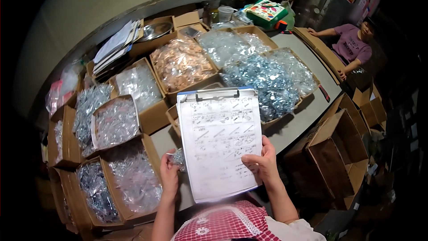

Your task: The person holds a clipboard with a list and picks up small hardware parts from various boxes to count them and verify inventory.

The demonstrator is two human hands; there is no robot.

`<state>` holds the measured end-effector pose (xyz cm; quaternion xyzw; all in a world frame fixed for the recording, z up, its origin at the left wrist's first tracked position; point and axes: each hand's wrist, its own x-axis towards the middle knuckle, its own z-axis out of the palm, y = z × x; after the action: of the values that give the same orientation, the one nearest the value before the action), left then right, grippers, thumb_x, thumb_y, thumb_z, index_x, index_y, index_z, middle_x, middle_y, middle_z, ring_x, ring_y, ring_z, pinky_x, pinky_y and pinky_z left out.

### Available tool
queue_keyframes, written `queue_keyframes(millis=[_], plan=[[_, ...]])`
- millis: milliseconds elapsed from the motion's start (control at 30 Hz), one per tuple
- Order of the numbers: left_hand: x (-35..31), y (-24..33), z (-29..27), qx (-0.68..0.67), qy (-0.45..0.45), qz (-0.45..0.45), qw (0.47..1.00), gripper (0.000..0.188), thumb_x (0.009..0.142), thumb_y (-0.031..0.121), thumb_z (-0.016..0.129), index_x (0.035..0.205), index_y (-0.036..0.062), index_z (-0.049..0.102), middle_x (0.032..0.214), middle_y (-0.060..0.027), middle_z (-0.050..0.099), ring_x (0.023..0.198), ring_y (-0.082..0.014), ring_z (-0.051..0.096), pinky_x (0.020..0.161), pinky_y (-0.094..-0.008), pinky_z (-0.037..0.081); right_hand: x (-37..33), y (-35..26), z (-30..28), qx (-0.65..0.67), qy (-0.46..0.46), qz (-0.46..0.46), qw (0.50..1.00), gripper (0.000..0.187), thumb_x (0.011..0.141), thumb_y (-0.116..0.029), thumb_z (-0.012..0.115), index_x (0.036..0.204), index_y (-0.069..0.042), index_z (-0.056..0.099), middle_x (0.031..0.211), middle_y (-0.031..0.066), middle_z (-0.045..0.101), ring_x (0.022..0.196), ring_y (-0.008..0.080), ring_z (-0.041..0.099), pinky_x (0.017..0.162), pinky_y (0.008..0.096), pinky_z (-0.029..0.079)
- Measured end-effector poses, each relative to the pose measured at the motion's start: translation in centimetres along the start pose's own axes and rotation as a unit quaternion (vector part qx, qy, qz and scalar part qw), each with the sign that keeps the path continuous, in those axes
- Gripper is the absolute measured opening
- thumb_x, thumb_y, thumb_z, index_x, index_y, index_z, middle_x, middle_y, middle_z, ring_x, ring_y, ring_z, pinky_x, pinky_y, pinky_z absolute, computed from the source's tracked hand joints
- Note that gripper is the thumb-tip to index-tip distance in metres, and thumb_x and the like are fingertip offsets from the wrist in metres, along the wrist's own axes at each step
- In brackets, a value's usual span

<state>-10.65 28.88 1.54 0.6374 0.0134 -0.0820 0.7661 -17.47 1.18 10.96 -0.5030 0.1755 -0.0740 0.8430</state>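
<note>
A clipboard (pixel 223 151) with a sheet of printed drawings and text faces me, its metal clip at the top. My right hand (pixel 263 160) grips its right edge, with the thumb lying on the paper. To the left of the board, my left hand (pixel 170 172) is closed on a small clear bag of shiny pieces (pixel 179 159), partly hidden behind the clipboard. Beyond the board stands a box heaped with clear bags of silvery-blue metal parts (pixel 267 80). Nearer my left arm is a carton of clear plastic packets (pixel 136 180).
More open cartons line the table, one with copper-coloured packets (pixel 182 62). Stacked papers and clipboards (pixel 117 47) lie at the back left. A green patterned box (pixel 266 13) stands behind. Brown cartons (pixel 332 156) sit at right. Another person (pixel 352 44) handles cardboard at far right.
</note>
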Motion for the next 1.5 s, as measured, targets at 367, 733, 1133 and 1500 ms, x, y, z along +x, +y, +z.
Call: queue_keyframes(millis=[367,733,1133,1500], plan=[[-1.5,-2.2,-3.2,0.283,0.059,0.155,0.945,0.037,0.092,0.007,0.058,0.127,-0.0037,0.051,0.115,-0.0101,0.06,0.102,-0.0191,0.059,0.093,-0.0269,0.044,-1.3,3.5,6.0,-0.022,-0.005,0.012,1.0,0.055,0.065,0.006,0.071,0.116,0.004,0.049,0.1,0.0146,0.068,0.085,0.0166,0.067,0.077,0.0262,0.052],[-7.1,3.3,-0.8,-0.203,0.008,-0.086,0.975,0.033,0.098,0.017,0.046,0.119,-0.0066,0.054,0.114,-0.0137,0.062,0.101,-0.0178,0.06,0.09,-0.0288,0.047,1.4,4.8,5.1,-0.061,-0.073,0.017,0.995,0.052,0.065,0.007,0.067,0.115,0.004,0.052,0.101,0.0126,0.068,0.088,0.0165,0.066,0.08,0.0266,0.051],[-8.0,2.9,2.1,-0.168,-0.001,-0.072,0.983,0.049,0.078,0.004,0.056,0.125,-0.0078,0.049,0.116,-0.0158,0.062,0.103,-0.0204,0.06,0.09,-0.0292,0.047,1.1,4.7,2.5,-0.021,-0.059,0.053,0.997,0.042,0.068,0.005,0.051,0.11,0.003,0.054,0.094,0.0095,0.065,0.079,0.014,0.061,0.072,0.0233,0.049],[-7.9,2.4,2.1,-0.166,-0.04,-0.117,0.978,0.056,0.077,-0.003,0.057,0.131,-0.0068,0.045,0.121,-0.0172,0.061,0.108,-0.0226,0.061,0.095,-0.032,0.047,-1.0,5.8,0.9,-0.003,0.005,0.023,1.0,0.036,0.076,-0.003,0.046,0.11,0.003,0.055,0.102,0.0109,0.063,0.089,0.0157,0.058,0.081,0.0257,0.045]])
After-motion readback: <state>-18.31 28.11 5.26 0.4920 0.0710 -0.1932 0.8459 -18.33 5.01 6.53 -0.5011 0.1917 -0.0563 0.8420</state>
